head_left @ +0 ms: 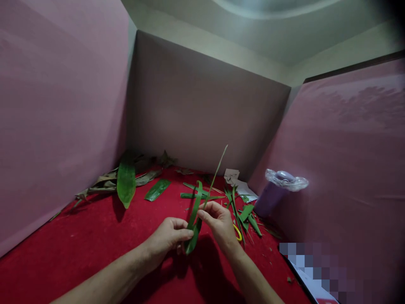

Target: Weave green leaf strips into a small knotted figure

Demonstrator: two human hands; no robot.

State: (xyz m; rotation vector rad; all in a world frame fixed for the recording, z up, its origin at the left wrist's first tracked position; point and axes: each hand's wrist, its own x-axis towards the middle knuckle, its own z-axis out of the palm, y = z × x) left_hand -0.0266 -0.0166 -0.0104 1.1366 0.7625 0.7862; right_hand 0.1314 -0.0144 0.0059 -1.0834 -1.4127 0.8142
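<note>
A long narrow green leaf strip stands between my two hands above the red cloth. My left hand pinches its lower end with thumb and fingers closed. My right hand pinches the strip higher up, where a thin split tip rises toward the back wall. Something yellow shows just behind my right hand; I cannot make out what it is.
Cut green leaf pieces lie scattered right of my hands. A broad green leaf and dry brown leaves lie at the back left. A purple vase with a clear glass rim stands right, white paper behind it. Pink walls close in.
</note>
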